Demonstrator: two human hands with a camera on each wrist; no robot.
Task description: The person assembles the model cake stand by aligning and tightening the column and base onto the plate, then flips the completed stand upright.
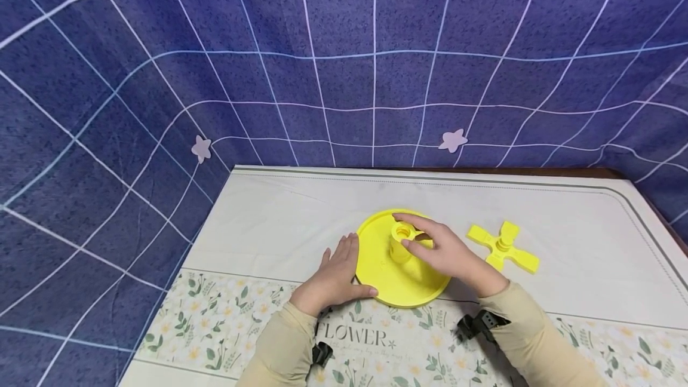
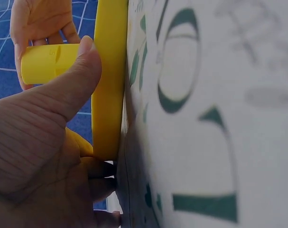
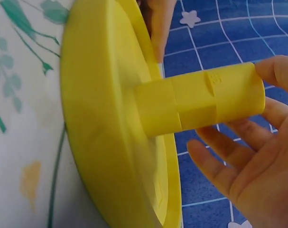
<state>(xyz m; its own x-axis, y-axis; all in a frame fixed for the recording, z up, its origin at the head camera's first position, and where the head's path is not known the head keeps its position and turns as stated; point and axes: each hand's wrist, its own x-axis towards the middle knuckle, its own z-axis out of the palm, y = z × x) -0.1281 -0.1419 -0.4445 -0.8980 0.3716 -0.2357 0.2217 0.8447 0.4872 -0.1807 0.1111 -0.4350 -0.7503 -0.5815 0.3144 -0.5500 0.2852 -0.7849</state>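
A round yellow tray with a raised rim lies on the table. From its middle rises a yellow hollow post, with seams across its side in the right wrist view. My right hand holds the post near its top, thumb on the near side and fingers curving round behind. Against the tray's left edge rests my left hand, its fingers extended along the side and its thumb at the near rim. Right of the tray lies a yellow four-armed cross with a short threaded stem pointing up.
A white cloth with a floral band and the word FLOWER covers the table. Behind and to the left hangs a blue curtain with a pale grid and stars. Black camera mounts sit on both wrists.
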